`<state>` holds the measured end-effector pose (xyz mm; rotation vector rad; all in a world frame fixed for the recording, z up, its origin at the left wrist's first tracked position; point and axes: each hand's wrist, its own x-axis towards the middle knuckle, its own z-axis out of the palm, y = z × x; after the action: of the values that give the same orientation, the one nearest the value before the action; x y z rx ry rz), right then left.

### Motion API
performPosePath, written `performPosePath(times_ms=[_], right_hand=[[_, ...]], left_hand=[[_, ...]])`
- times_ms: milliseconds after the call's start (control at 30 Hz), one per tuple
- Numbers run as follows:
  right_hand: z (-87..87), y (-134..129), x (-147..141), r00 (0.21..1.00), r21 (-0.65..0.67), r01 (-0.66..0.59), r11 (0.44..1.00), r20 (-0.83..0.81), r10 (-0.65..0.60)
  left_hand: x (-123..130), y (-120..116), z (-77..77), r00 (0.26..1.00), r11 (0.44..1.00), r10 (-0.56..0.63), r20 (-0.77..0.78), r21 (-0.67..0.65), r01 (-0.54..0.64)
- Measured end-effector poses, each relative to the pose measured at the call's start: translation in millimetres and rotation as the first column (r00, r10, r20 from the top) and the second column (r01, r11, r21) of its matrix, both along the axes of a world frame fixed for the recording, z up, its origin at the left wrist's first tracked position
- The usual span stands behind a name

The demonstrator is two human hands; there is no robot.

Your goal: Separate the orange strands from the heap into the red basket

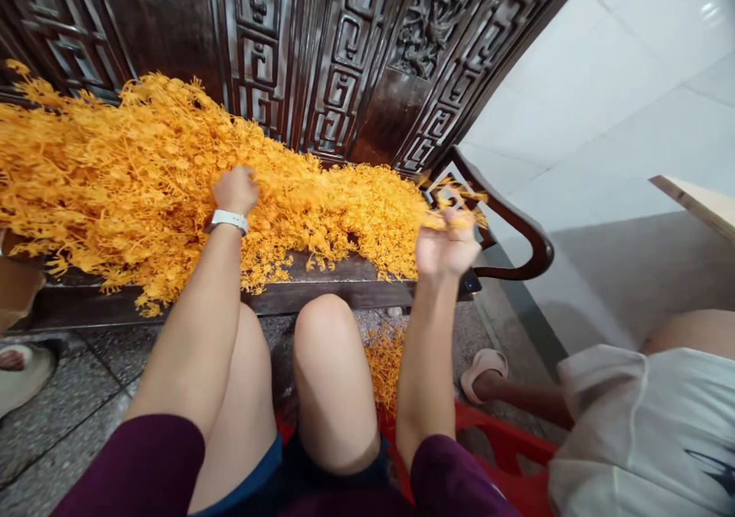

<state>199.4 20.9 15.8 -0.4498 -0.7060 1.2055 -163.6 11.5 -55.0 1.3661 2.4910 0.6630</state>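
Note:
A big heap of orange-yellow artificial flower sprigs (143,165) covers the seat of a dark wooden bench. My left hand (236,189), with a white watch (230,220) on its wrist, is at the heap's middle. Its fingers curl in among the sprigs and are partly hidden; a blurred strand of sprigs runs off to the right of them. Raised at the heap's right end, my right hand (446,249) is closed around a few orange sprigs (456,209). Those sprigs stick out past the fingers and are smeared by motion.
The carved bench back (344,65) rises behind the heap; its curved armrest (534,260) ends at the right. More orange sprigs (386,364) lie below, beside my knee. A person in pale shorts (648,425) sits close on my right. A cardboard box (20,291) is at the left edge.

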Motion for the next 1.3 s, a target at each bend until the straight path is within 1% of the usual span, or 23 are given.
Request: performPosePath(times_ms=[33,67,133,200,267,367,433,500,533,567,600,633,667,700,767,800,833,900,933,967,1033,1167,1300], right_hand=[[3.5,-1,13,0.999,0.020,0.051,0.998,-0.014,-0.051],[6.3,-3,24,0.997,0.034,0.074,0.997,-0.008,-0.074],[7.8,-9,40,0.997,0.040,0.054,0.998,0.044,-0.055],[3.7,-16,45,0.996,0.027,0.007,1.000,0.093,-0.010],[-4.0,-22,41,0.994,0.019,-0.025,1.000,0.104,0.023],[-14.9,-30,25,0.993,-0.001,-0.081,0.997,0.082,0.081],[-19.1,-36,12,0.990,-0.004,-0.107,0.994,0.087,0.107],[-21.1,-43,-1,0.987,0.013,-0.131,0.991,0.100,0.129],[-21.6,-47,-7,0.985,0.028,-0.143,0.989,0.103,0.139],[-21.9,-50,-13,0.984,0.040,-0.149,0.988,0.107,0.144],[-22.0,-53,-18,0.983,0.045,-0.149,0.988,0.116,0.143],[-22.2,-56,-23,0.982,0.040,-0.138,0.990,0.133,0.132],[-22.5,-58,-27,0.981,0.032,-0.115,0.993,0.159,0.108],[-23.0,-60,-31,0.979,0.026,-0.083,0.996,0.189,0.077],[-24.8,-62,-37,0.968,0.042,-0.013,0.999,0.250,0.002],[-26.4,-62,-41,0.962,0.062,0.021,0.998,0.269,-0.037],[-28.4,-62,-44,0.957,0.083,0.049,0.995,0.281,-0.071],[-33.9,-62,-50,0.948,0.102,0.081,0.991,0.298,-0.109],[-37.3,-63,-54,0.944,0.097,0.087,0.991,0.309,-0.114],[-40.8,-64,-57,0.941,0.084,0.087,0.993,0.319,-0.109],[-47.4,-68,-65,0.939,0.043,0.082,0.996,0.331,-0.091],[-55.3,-80,-80,0.935,-0.037,0.097,0.995,0.346,-0.078],[-59.5,-92,-90,0.889,-0.019,0.093,0.996,0.452,-0.074]], left_hand=[[-7,-1,-1.8,0.999,0.999,0.032,0.009,-0.007,-0.032],[-13,-3,-2.6,0.999,0.999,0.042,0.022,-0.008,-0.041],[-16,-5,-0.2,0.999,0.999,0.032,0.040,0.009,-0.032],[-8,-8,7.5,1.000,0.999,0.005,0.017,0.048,-0.005],[12,-13,19.2,0.998,0.994,-0.047,-0.036,0.097,0.050],[54,-29,41.0,0.979,0.965,-0.183,-0.092,0.176,0.197],[87,-43,54.7,0.949,0.907,-0.291,-0.121,0.279,0.314],[120,-55,63.9,0.914,0.818,-0.388,-0.121,0.412,0.401],[135,-59,65.8,0.895,0.770,-0.437,-0.092,0.477,0.425],[149,-63,65.8,0.868,0.718,-0.494,-0.048,0.540,0.438],[162,-65,63.9,0.824,0.668,-0.566,0.018,0.596,0.446],[172,-66,60.5,0.752,0.627,-0.650,0.110,0.636,0.450],[181,-67,56.3,0.656,0.604,-0.724,0.214,0.656,0.453],[187,-67,51.8,0.547,0.594,-0.774,0.319,0.665,0.453],[196,-65,44.6,0.344,0.600,-0.800,0.492,0.676,0.428],[198,-64,42.7,0.263,0.603,-0.797,0.544,0.693,0.396],[199,-63,41.9,0.194,0.600,-0.798,0.571,0.719,0.350],[198,-61,42.9,0.105,0.577,-0.814,0.571,0.775,0.258],[198,-60,43.9,0.082,0.563,-0.824,0.560,0.794,0.230],[198,-60,44.7,0.076,0.557,-0.828,0.555,0.803,0.209],[198,-59,44.8,0.094,0.572,-0.820,0.565,0.803,0.169],[201,-58,41.6,0.096,0.654,-0.755,0.649,0.754,0.051],[197,-55,43.2,0.048,0.713,-0.695,0.718,0.696,-0.083]])
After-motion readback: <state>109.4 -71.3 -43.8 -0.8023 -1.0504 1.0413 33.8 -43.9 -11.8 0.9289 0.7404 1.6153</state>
